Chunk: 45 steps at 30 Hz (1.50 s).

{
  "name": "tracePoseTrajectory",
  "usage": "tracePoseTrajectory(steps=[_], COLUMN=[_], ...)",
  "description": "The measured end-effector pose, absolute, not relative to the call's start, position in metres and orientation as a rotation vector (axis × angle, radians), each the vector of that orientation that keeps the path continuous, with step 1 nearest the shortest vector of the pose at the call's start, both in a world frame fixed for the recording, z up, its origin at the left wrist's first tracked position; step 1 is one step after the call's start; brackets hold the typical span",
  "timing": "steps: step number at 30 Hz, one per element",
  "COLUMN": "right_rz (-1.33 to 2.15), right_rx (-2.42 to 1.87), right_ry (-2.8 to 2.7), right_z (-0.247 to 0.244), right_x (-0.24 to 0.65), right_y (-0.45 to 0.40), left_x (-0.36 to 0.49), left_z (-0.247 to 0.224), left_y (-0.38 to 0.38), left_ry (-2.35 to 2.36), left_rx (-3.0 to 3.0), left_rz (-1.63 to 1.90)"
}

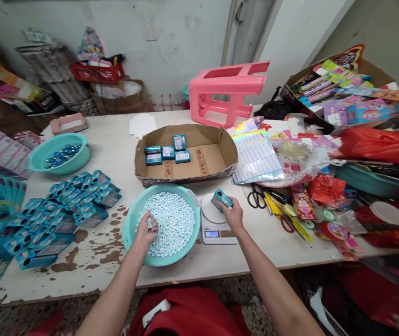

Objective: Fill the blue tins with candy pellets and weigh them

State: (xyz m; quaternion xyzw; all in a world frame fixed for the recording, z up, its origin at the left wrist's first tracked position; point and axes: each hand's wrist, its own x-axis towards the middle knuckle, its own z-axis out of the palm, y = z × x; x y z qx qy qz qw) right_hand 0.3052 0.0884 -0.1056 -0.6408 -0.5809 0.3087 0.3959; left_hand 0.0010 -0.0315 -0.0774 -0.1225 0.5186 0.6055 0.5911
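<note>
My left hand is over the left side of a turquoise basin filled with small pale candies. Its fingers are curled, and a few candies seem to lie in them. With my right hand I grip a small blue box, tilted above the round plate of a white kitchen scale. A dark round opening shows in the box's end. The scale's display is lit, but its digits are too blurred to read.
Behind the basin stands a cardboard tray with several blue boxes. More open boxes crowd the left, near a basin of blue wrapped pieces. Scissors, markers and packets lie right. A pink stool lies at the back.
</note>
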Motion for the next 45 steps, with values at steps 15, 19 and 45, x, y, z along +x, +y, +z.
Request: tracePoseTrajectory(steps=[15,19,45], right_rz=[0.762,0.749,0.793], right_rx=[-1.008,-1.05,-1.606], right_ry=[-2.233,-2.255,-1.521], right_z=[-0.011,-0.012,-0.071], right_x=[0.194,0.182,0.295], right_y=[0.005,0.005,0.077], left_x=[0.06,0.053,-0.064], left_z=[0.042,0.031,-0.016], left_y=[-0.002,-0.001,0.106], left_ry=[1.223,1.28,1.967], left_rx=[0.263,0.303,1.154], left_rz=[1.84,1.868,1.26])
